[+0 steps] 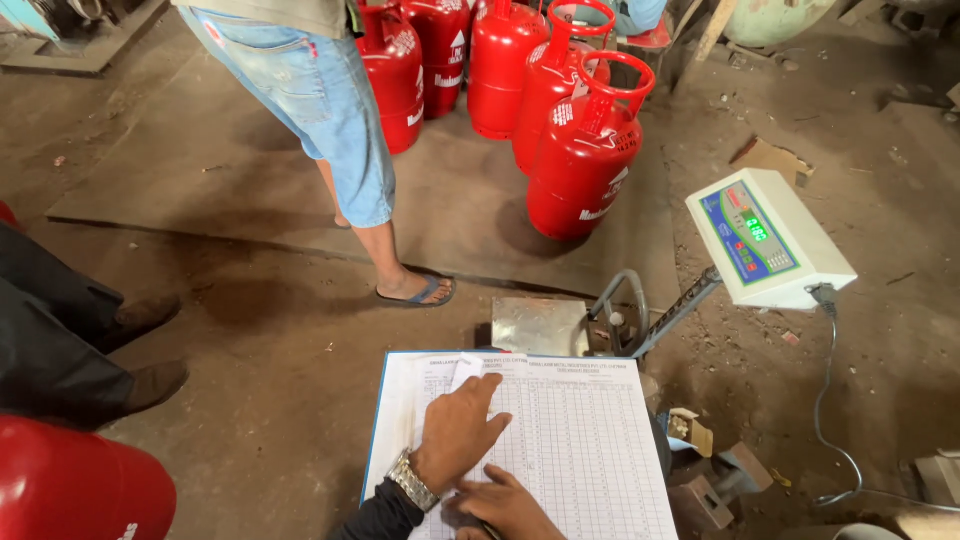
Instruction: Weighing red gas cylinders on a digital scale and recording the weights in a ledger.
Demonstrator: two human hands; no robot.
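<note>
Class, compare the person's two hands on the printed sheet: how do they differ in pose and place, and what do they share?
The left hand lies flat higher on the printed sheet, its forefinger stretched toward the top; the right hand sits lower, near the bottom edge, fingers curled, apparently around a pen. The left hand shows a metal wristwatch and a dark sleeve; the right wrist is out of view. Both rest on the sheet.

Near: my left hand (pixel 462 430) on the ruled sheet (pixel 560 440).
Beyond: scale platform (pixel 540 326).
Right: display unit (pixel 768 238).
Far: gas cylinders (pixel 583 165), person's leg (pixel 385 250) left of them.
</note>
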